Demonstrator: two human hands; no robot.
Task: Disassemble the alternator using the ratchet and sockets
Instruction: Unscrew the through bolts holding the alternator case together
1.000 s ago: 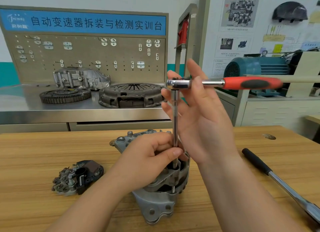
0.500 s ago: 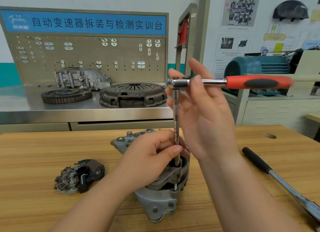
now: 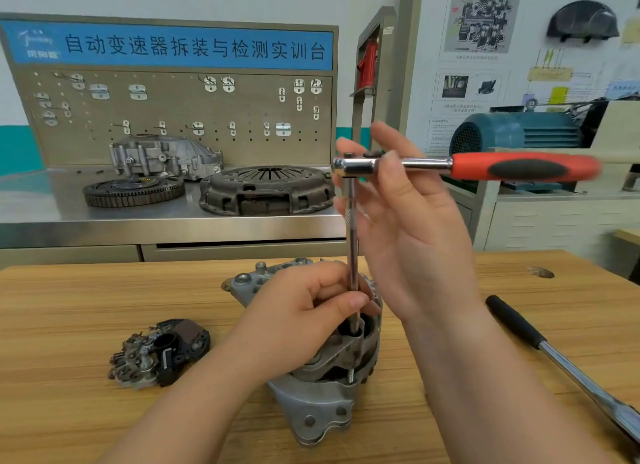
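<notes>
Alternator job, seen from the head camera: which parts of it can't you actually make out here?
- The socket and the bolt under the extension bar: sunk in the alternator housing and covered by the left hand.
- The ratchet handle's far end: smeared by motion blur.
- The ratchet head's back side: hidden by the right hand fingers.
- The second long-handled tool: its head is cut off by the lower right frame edge.
</notes>
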